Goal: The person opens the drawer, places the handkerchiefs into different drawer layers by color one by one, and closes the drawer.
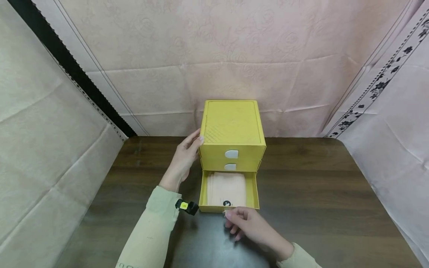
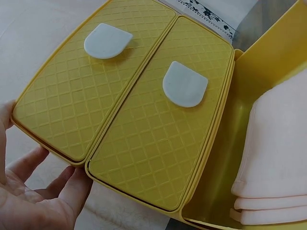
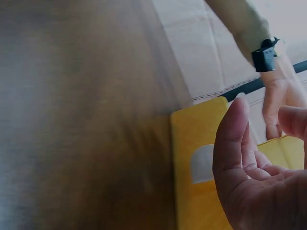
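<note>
A yellow drawer box [image 1: 233,123] with white half-round handles [image 2: 186,84] stands on the table, its bottom drawer [image 1: 253,190] pulled out. Inside the drawer lies a stack of folded pale pink cloths [image 1: 228,186], with a round black mark at the front edge. My left hand [image 1: 186,158] rests against the box's left side, fingers at its upper front corner. My right hand [image 1: 249,225] is at the drawer's front. In the right wrist view its thumb and forefinger stand apart, the forefinger overlapping the drawer's white handle [image 3: 201,164].
A dark brown wooden table [image 1: 318,193] extends to both sides of the box. Pale cloth [image 1: 234,44] hangs behind it, with more cloth at left and right. A black wrist camera [image 1: 191,207] on my left sleeve is close to the drawer's front left corner.
</note>
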Demonstrator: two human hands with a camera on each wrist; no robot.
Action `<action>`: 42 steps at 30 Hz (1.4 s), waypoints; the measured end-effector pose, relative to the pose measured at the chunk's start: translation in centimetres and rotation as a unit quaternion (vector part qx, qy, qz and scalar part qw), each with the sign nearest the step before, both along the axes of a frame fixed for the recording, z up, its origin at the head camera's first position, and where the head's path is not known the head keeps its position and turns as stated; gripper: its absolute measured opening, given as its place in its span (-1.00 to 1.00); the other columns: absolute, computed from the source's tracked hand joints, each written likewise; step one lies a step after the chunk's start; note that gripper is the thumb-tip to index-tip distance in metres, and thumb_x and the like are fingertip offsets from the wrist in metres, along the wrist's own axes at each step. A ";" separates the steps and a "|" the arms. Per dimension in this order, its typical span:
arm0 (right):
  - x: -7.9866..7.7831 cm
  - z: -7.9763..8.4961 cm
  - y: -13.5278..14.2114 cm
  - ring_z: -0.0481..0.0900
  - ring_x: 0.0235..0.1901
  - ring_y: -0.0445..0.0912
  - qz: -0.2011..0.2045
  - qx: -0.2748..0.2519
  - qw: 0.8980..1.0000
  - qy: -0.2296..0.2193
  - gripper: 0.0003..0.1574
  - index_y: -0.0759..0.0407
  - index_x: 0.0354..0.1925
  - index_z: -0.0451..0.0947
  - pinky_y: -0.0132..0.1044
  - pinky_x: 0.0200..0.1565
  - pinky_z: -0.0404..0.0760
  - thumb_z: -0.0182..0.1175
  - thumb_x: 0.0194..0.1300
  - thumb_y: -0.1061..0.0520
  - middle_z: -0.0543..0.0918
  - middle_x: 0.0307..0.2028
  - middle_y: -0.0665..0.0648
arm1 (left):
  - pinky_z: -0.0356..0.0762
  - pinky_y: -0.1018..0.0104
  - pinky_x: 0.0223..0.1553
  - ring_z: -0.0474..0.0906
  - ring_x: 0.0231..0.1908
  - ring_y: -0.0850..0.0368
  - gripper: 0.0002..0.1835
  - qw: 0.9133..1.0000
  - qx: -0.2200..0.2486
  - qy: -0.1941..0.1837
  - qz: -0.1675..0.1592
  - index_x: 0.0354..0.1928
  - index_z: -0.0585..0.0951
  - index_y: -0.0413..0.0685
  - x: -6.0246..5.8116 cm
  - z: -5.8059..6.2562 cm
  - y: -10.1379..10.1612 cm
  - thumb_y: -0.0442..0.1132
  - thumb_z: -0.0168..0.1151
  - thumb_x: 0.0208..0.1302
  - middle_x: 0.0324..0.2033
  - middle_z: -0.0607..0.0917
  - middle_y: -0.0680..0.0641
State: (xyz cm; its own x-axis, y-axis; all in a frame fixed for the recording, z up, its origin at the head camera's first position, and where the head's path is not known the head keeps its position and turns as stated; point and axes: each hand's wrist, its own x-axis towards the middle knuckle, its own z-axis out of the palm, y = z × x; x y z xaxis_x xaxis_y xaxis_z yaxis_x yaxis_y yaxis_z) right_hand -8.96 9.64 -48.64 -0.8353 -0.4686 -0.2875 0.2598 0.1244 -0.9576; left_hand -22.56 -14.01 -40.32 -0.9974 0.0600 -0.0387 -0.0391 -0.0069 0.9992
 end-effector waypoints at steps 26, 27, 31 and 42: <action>-2.1 -3.0 -0.1 0.57 -0.55 -0.13 -0.074 0.043 0.995 -0.051 -0.35 0.49 -0.16 0.55 -0.17 -0.43 0.67 0.03 0.46 -0.15 0.67 -0.42 0.20 | 0.32 0.07 0.24 0.39 0.20 0.13 -0.48 1.000 -0.001 -0.005 -0.001 0.34 0.38 0.45 0.1 0.1 -0.2 0.16 0.14 0.34 0.22 0.44 0.07; -2.3 -2.9 -0.1 0.57 -0.55 -0.13 -0.075 0.044 0.995 -0.051 -0.35 0.49 -0.17 0.55 -0.17 -0.42 0.67 0.02 0.46 -0.14 0.67 -0.42 0.20 | 0.32 0.08 0.24 0.40 0.20 0.13 -0.48 1.000 -0.001 -0.004 -0.002 0.34 0.38 0.44 0.0 0.1 -0.2 0.16 0.13 0.35 0.22 0.44 0.07; -2.8 -2.7 -0.3 0.57 -0.54 -0.13 -0.074 0.048 0.995 -0.047 -0.36 0.49 -0.15 0.54 -0.17 -0.40 0.67 0.01 0.47 -0.14 0.67 -0.42 0.21 | 0.32 0.07 0.24 0.41 0.19 0.14 -0.47 1.000 0.002 0.001 0.007 0.32 0.40 0.46 0.1 0.3 -0.3 0.19 0.16 0.31 0.20 0.46 0.08; -7.0 -2.9 -0.3 0.59 -0.53 -0.07 -0.101 0.052 0.993 -0.036 -0.42 0.51 -0.14 0.52 -0.14 -0.37 0.68 0.01 0.49 -0.07 0.65 -0.40 0.26 | 0.35 0.14 0.21 0.44 0.16 0.18 -0.50 1.000 0.009 0.002 0.009 0.28 0.44 0.46 0.3 0.0 0.1 0.19 0.17 0.31 0.18 0.49 0.11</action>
